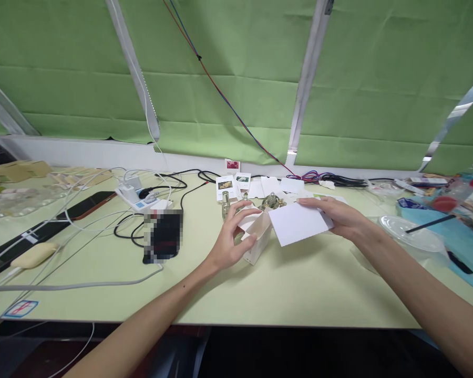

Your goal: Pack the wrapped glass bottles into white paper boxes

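My left hand point(233, 237) curves around a small white paper box point(256, 242), thumb on its near side and fingers over the top. The box is open at the top and tilted a little. In my right hand point(335, 216) is a blank white card point(297, 224), pinched at its right end just right of the box. Behind the box stands a small glass bottle point(225, 203) with a metallic cap. Another glass object point(271, 201) is partly hidden behind the hands. Printed picture cards point(225, 187) and plain white cards point(270, 185) lie at the back.
On the left are a white power strip point(136, 197), tangled cables, a blurred-out dark device point(163, 236) and a beige rounded object point(34, 254). To the right, a lidded plastic cup point(412, 233) with a black straw lies by a blue sheet point(453, 231).
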A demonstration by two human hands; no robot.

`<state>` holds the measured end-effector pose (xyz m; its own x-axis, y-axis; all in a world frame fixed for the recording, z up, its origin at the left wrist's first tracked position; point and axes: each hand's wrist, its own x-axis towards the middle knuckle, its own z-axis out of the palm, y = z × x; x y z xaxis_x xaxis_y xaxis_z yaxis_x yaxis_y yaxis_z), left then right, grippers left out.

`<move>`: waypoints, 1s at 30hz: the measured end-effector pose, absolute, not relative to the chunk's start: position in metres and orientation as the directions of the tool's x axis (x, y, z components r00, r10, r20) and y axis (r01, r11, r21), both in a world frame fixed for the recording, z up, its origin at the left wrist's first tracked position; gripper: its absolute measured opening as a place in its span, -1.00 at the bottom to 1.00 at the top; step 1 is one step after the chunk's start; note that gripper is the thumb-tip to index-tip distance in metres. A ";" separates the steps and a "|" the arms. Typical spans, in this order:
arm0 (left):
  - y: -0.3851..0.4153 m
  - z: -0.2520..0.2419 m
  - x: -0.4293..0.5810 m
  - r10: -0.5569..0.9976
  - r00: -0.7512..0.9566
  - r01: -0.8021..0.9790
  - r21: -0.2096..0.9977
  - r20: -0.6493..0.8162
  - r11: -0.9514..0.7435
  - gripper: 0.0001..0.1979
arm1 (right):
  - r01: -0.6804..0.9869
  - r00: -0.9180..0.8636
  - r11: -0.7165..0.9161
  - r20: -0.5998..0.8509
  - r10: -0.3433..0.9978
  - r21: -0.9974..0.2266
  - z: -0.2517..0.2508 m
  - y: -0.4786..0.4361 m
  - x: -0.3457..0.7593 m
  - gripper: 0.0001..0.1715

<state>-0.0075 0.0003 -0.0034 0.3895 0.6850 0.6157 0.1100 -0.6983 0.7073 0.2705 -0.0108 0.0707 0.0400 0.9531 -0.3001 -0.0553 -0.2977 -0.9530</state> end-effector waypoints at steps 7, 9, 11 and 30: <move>-0.004 -0.004 -0.005 0.745 0.440 0.109 0.794 0.502 -0.599 -0.43 | -0.075 0.033 -0.331 -0.334 0.942 -0.941 0.071 -0.006 0.275 -0.75; -0.007 -0.001 -0.004 0.769 0.434 0.106 0.821 0.469 -0.561 -0.39 | -0.088 0.036 -0.341 -0.345 0.938 -0.936 0.070 -0.005 0.276 -0.76; -0.008 0.000 -0.002 0.801 0.421 0.094 0.858 0.425 -0.505 -0.32 | -0.104 0.032 -0.350 -0.355 0.934 -0.931 0.070 -0.004 0.277 -0.76; -0.005 0.006 0.001 0.817 0.567 0.077 0.980 0.108 -0.183 -0.05 | -0.154 -0.050 -0.352 -0.348 0.936 -0.923 0.067 -0.003 0.279 -0.79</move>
<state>0.0015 -0.0048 0.0058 0.5667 0.8169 0.1075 0.0771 -0.1825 0.9802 0.2788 -0.0029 0.0671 -0.0497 0.9360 -0.3485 -0.1536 -0.3519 -0.9233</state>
